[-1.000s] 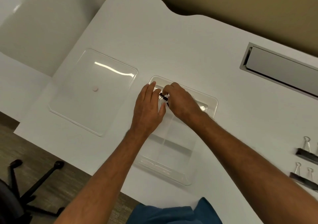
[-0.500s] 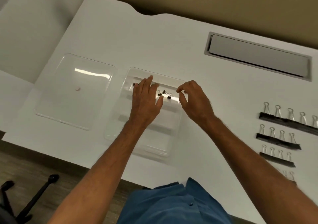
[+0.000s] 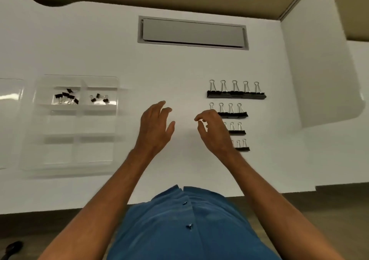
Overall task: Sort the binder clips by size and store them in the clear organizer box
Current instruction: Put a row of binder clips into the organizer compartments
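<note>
Hands first: your left hand [image 3: 154,128] sits at the centre of the frame, fingers straight and spread, holding nothing; your right hand [image 3: 214,132] is just right of it, fingers loosely curled, also holding nothing, partly covering the left ends of the clip rows. Clear organizer box [image 3: 36,139] lies at the left of the frame on the white table [image 3: 159,70]; its upper-left compartment holds a cluster of small black clips [image 3: 66,98], the upper-right compartment three smaller clips [image 3: 99,99]; the lower compartments look blurred. Unsorted binder clips stand right of centre in four rows: top row [image 3: 236,94] of five, second row [image 3: 232,113], third row [image 3: 236,130], fourth row [image 3: 242,146]. Grey recessed panel [image 3: 192,33] sits at upper centre. Clear lid [image 3: 10,100] is at the far left edge.
</note>
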Tool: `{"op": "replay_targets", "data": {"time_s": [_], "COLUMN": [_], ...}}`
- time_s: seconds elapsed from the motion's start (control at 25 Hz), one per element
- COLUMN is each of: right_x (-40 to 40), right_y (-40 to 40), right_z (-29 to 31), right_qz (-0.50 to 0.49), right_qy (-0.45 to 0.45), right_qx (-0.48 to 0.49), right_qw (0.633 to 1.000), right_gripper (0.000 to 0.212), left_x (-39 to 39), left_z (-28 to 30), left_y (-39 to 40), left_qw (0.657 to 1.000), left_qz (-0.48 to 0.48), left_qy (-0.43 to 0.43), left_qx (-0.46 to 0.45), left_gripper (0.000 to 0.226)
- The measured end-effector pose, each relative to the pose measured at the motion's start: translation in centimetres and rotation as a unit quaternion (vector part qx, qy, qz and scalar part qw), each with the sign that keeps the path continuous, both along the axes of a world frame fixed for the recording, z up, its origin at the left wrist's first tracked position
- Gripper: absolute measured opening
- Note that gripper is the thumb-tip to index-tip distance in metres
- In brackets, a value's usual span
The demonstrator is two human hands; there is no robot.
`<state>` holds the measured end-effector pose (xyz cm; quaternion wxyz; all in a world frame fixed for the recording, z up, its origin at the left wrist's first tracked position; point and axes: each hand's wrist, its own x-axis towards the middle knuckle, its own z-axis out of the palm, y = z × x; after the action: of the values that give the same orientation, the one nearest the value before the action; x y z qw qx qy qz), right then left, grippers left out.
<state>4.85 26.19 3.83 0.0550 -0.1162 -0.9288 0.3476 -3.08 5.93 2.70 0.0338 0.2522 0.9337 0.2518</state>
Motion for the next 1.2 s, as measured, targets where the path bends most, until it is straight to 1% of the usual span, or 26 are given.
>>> {"op": "replay_targets", "data": {"time_s": [0.16,0.24,0.32,0.44,0.56,0.64,0.72,0.84,1.08,1.2], "right_x": [6.4,9.2,11.3,13.3,14.3,14.7,14.9,15.3,15.0,14.6], "right_y": [7.4,10.5,12.6,14.5,15.0,15.2,15.5,16.0,16.5,16.0], "right_z": [-1.8,-2.8,-3.6,-4.2,-4.2,-4.7,-5.5,-6.5,-6.1,-5.8], "right_qz": [-0.073,-0.093,-0.095,-0.046,0.039,0.076,0.080,0.073,0.036,0.064], "right_qy": [-0.003,-0.016,-0.035,-0.051,-0.073,-0.076,-0.061,-0.045,-0.047,-0.037], "right_qx": [0.005,0.014,0.024,0.043,0.054,0.073,0.094,0.101,0.045,0.042], "right_qw": [0.997,0.995,0.995,0.997,0.995,0.992,0.990,0.991,0.997,0.996], "right_gripper": [0.018,0.020,0.020,0.023,0.039,0.046,0.045,0.039,0.040,0.041], "left_x": [5.2,7.4,9.0,10.5,11.2,11.6,11.9,12.3,12.6,12.7], "left_z": [-0.4,-0.9,-1.5,-2.5,-3.3,-3.8,-4.3,-5.0,-4.9,-4.7], "left_y": [7.3,10.1,12.3,14.9,16.1,16.5,16.6,16.8,17.0,16.8], "left_qw": [0.994,0.987,0.982,0.980,0.980,0.978,0.976,0.976,0.979,0.984], "left_qz": [-0.082,-0.127,-0.149,-0.152,-0.147,-0.150,-0.160,-0.172,-0.156,-0.134], "left_qy": [-0.075,-0.100,-0.119,-0.126,-0.126,-0.125,-0.118,-0.097,-0.086,-0.079], "left_qx": [-0.001,-0.002,-0.007,-0.026,-0.052,-0.068,-0.084,-0.091,-0.097,-0.086], "left_gripper": [0.040,0.038,0.036,0.034,0.036,0.038,0.040,0.041,0.042,0.041]}}
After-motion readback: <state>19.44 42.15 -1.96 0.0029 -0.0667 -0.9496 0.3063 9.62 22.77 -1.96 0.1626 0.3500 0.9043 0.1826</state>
